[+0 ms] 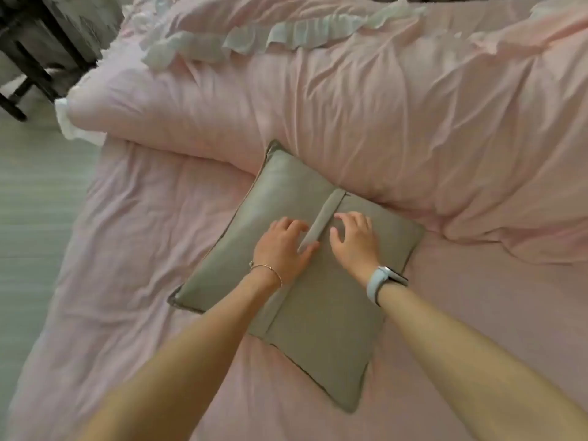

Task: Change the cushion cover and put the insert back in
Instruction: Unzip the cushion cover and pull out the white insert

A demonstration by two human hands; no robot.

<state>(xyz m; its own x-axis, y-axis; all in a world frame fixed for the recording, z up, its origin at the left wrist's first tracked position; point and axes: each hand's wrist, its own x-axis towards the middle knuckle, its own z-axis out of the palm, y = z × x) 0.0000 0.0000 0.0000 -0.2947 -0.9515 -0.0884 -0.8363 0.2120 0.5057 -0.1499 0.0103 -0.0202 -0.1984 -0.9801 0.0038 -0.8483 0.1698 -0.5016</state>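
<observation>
From my seat, both forearms reach forward over the pink bedsheet (143, 249), and the square grey-green fabric cushion (286, 198) lies flat on it directly under the hands, turned so its corners point toward and away from me. A folded flap band (324, 218) runs along its back from the near-left edge up to the far-right edge; that line is the axis I judge the next move turns on. My left hand (283, 246), with a thin bracelet (267, 270) at the wrist, lies left of the band, fingers loosely curled at its edge, the thumb tucked under the flap. My right hand (354, 237), above a pale-blue watch (380, 280), rests right of it, fingers bent, gripping nothing. Both sit equally near. The cover looks smooth, plump, still filled. Beyond it bunches a rumpled pink duvet (381, 106) with a white frill (254, 39).
</observation>
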